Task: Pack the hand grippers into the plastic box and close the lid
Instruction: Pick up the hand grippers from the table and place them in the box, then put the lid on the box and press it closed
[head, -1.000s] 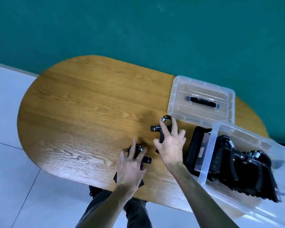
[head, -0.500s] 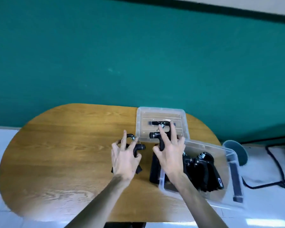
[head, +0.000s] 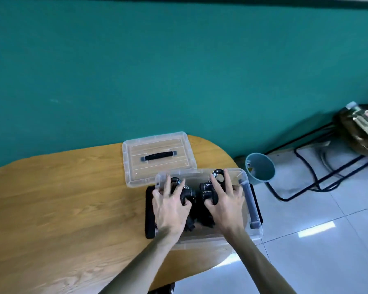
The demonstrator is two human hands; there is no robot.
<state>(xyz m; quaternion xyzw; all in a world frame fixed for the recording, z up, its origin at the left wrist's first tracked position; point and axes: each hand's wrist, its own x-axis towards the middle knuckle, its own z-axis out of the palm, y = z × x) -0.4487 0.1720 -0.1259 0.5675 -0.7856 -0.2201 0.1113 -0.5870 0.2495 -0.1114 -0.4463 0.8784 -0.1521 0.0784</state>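
The clear plastic box (head: pixel 245 213) stands at the right end of the wooden table (head: pixel 62 200), with black hand grippers (head: pixel 198 221) piled inside. My left hand (head: pixel 170 206) holds one black hand gripper (head: pixel 184 190) over the box's left half. My right hand (head: pixel 225 200) holds another hand gripper (head: pixel 209 187), its spring end up, over the right half. The clear lid (head: pixel 157 158) with a black handle lies flat on the table just behind the box.
A black mat (head: pixel 149 213) lies under the box. A teal bin (head: pixel 259 167) stands on the tiled floor right of the table. Black cables (head: pixel 306 172) and a brown bag (head: pixel 361 128) are further right. A teal wall is behind.
Both hands have carried their hand grippers rightward from the table top to inside the box. The camera has swung right, so the box is now central.
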